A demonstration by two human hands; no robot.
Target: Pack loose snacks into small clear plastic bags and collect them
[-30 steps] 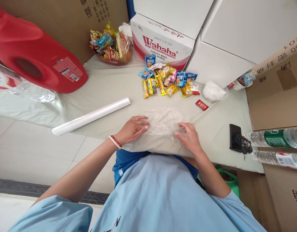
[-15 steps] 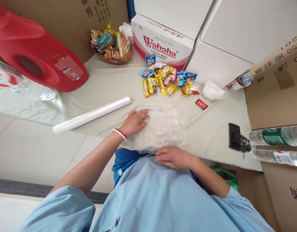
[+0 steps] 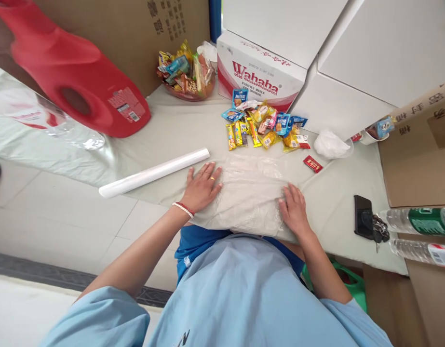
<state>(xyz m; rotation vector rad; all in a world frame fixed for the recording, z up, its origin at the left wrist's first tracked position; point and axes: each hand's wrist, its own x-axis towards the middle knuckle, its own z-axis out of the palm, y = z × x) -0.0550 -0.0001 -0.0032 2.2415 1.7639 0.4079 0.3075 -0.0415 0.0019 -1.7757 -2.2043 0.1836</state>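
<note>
A sheet of clear plastic film (image 3: 249,193) lies spread on the pale cloth-covered table (image 3: 171,135) right in front of me. My left hand (image 3: 202,187) rests flat on its left edge, fingers stretched out. My right hand (image 3: 293,210) presses flat on its right edge, fingers apart. Just left of my left hand lies a white roll of film (image 3: 153,172). Beyond the sheet sits a pile of small wrapped snacks (image 3: 263,126), with a single red packet (image 3: 312,164) off to the right.
A red jug (image 3: 77,79) lies at the left. A bowl of snacks (image 3: 186,72), a Wahaha carton (image 3: 260,79) and white boxes stand at the back. A crumpled white bag (image 3: 330,143), a phone with keys (image 3: 365,222) and two water bottles (image 3: 421,221) are at the right.
My right hand has come up from the table's near edge onto the right side of the film. My left hand stays on the left side. The view has shifted a little.
</note>
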